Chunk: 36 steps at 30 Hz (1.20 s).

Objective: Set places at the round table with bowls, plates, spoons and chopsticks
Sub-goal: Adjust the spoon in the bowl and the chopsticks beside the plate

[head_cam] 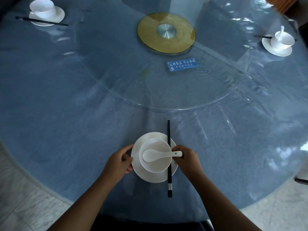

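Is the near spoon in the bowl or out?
In: the spoon's scoop lies inside the bowl, its handle resting over the rim.

Round blue table [66, 100] bears three white plates [154, 178] and glass turntable [116, 72].

Chopsticks [169, 157] cross plate [150, 178] right side, open table [66, 130] leftward

Glossy white ceramic bowl [155, 155]; clear glass turntable [116, 77].
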### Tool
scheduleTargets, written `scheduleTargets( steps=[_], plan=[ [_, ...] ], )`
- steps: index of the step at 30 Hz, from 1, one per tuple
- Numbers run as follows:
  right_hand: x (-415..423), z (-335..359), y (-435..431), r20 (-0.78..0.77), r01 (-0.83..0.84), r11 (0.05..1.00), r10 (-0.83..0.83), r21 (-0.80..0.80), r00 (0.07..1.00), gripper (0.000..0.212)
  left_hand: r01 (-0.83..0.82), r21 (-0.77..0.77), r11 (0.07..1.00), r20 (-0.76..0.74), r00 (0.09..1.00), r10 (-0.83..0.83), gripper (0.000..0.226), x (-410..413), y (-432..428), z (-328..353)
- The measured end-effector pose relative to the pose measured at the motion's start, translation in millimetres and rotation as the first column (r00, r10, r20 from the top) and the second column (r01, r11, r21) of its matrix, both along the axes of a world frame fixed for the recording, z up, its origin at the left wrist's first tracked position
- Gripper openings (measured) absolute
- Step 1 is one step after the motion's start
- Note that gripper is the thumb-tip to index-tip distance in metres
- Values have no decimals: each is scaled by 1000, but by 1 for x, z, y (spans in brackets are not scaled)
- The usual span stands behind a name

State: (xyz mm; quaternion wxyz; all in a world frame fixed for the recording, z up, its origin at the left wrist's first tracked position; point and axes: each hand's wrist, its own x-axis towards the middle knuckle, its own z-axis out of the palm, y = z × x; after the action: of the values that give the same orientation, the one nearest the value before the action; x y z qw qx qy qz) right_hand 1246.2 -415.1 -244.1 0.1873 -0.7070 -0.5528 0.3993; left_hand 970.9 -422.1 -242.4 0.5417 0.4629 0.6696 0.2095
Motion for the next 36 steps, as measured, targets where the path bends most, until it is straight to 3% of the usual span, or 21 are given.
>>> scheduleTargets(
  steps=[12, 17, 22, 26, 32, 36],
  plan=[
    [-1, -5, -2, -3, 11, 1000, -11, 2, 1000, 16, 7, 15, 1000, -13, 1000, -6, 47, 1, 0, 2],
    [-1, -5, -11, 95, 245, 969, -247, 29, 964, 15, -49, 53, 997, -59, 997, 52, 49, 8, -2, 1],
    [1, -8, -12, 227, 107, 994, -99, -19, 969, 39, -26, 110, 994, -140, 989, 41, 51, 15, -6, 0],
    [-1, -5, -8, 256, 94, 992, -69, -88, 964, 29, -6, 106, 994, -179, 984, 25, 55, 16, -4, -2],
    [-3, -1, -8, 279, 87, 990, -53, -111, 959, 36, 17, 161, 987, -196, 980, 15, 54, 19, -6, 2],
    [-2, 2, -11, 217, 100, 991, -80, -84, 973, 30, 51, 170, 984, -218, 976, -12, 56, 20, -6, 3]
  ],
)
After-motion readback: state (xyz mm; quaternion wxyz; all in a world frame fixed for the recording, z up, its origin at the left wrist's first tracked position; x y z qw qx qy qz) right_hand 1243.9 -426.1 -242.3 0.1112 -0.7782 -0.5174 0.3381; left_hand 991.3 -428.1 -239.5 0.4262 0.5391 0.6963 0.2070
